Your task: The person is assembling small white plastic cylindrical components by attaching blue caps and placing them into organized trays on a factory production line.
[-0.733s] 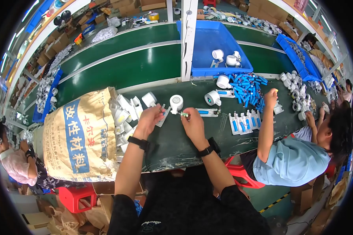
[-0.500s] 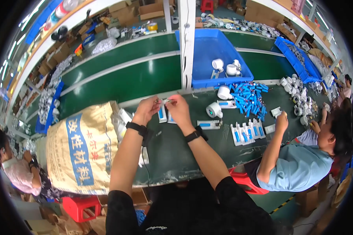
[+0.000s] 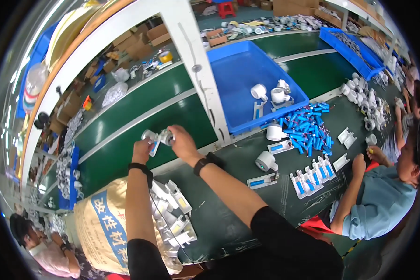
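Note:
Above the near edge of the green belt, my left hand is closed on a white plastic housing with a blue part in it. Close by on the right, my right hand grips a white round-headed piece; whether the two pieces touch is unclear. Fingers hide much of both. Right of my forearm on the dark green table lie a white round lamp-like head, a white tray-shaped housing with a blue battery and a row of similar housings.
A heap of blue batteries lies by a blue bin holding several white heads. White housings spill beside a large paper sack. A white post rises behind my hands. A co-worker sits at right.
My hands have moved from the tabletop to above the belt, left of the post, now with white pieces in them. The view has turned left, showing more white housings beside the sack.

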`<move>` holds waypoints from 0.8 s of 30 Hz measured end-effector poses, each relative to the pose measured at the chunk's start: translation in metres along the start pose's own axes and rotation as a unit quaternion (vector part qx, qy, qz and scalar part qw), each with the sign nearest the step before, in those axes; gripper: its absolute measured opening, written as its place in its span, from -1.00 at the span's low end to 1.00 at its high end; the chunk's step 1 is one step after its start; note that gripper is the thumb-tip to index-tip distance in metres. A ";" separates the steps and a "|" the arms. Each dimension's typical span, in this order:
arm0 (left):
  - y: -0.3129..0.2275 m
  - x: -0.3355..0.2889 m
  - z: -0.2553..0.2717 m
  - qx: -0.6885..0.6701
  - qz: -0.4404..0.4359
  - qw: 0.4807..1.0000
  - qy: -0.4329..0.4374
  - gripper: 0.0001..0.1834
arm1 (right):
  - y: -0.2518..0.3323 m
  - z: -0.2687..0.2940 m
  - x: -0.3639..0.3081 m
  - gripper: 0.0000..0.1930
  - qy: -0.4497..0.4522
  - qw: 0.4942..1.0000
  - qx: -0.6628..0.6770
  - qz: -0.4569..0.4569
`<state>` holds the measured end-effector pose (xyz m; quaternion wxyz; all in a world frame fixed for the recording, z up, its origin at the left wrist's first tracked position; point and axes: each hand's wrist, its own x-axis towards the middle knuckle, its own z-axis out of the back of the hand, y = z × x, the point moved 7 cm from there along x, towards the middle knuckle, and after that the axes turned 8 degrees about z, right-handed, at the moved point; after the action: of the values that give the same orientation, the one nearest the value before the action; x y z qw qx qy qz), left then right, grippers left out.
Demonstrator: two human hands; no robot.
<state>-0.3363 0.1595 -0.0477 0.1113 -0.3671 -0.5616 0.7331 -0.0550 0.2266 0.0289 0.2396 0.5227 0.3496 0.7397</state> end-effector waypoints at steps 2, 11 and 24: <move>-0.036 0.013 0.115 0.255 -0.257 0.931 -0.053 -0.79 | 0.075 0.006 -0.006 -0.60 0.026 0.995 0.041 0.083; -0.008 -0.254 -0.109 0.132 -0.014 0.979 0.153 -0.62 | 0.073 0.285 -0.127 -0.69 -0.006 0.969 -0.234 -0.083; 0.095 -0.354 -0.216 0.156 0.029 0.946 0.283 -0.53 | 0.021 0.225 -0.178 -0.25 0.089 0.983 -0.125 -0.098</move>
<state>0.0808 0.0834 -0.0094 0.3002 -0.5534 -0.3745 0.6807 0.2175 0.1450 -0.0160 0.3417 0.3838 0.3240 0.7943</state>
